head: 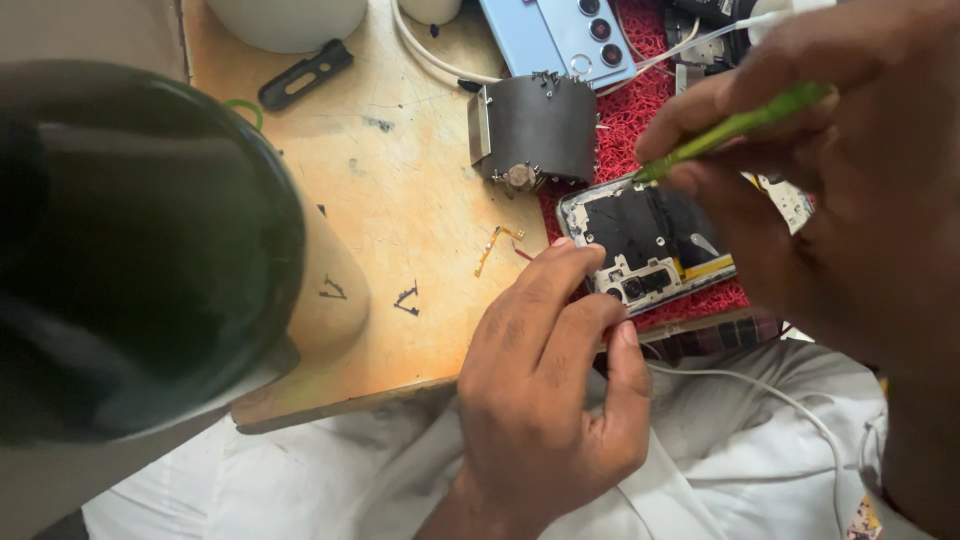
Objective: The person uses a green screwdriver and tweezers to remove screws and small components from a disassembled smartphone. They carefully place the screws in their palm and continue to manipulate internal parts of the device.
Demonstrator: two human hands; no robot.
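1. Scratched, tan wooden surface (400,200) fills the middle of the view, its near edge running just above the person's lap in white cloth (330,470).
2. At the surface's right side lies a red mat (640,110), and on it an opened phone (650,245) with its back off, dark inner parts and camera module showing.
3. The left hand (545,390) rests at the phone's lower left corner, fingers (560,275) pressed together and touching its edge.
4. The right hand (830,190) hovers over the phone's upper right, its fingers pinching a green tool (735,125) whose tip meets the phone's top edge.
5. Just behind the phone stands a dark metal block (535,130), crowding that side.
6. Farther back lies a light blue phone back cover (555,35), with a white cable (430,55) curving beside it.
7. A small yellow flex strip (495,245) and tiny dark parts (405,297) lie loose on the bare wood left of the mat.
8. A black flat piece (305,73) lies near the far edge beside a white round container (290,15); its contents cannot be seen.
9. A large, blurred dark round object (130,250) blocks the left side.
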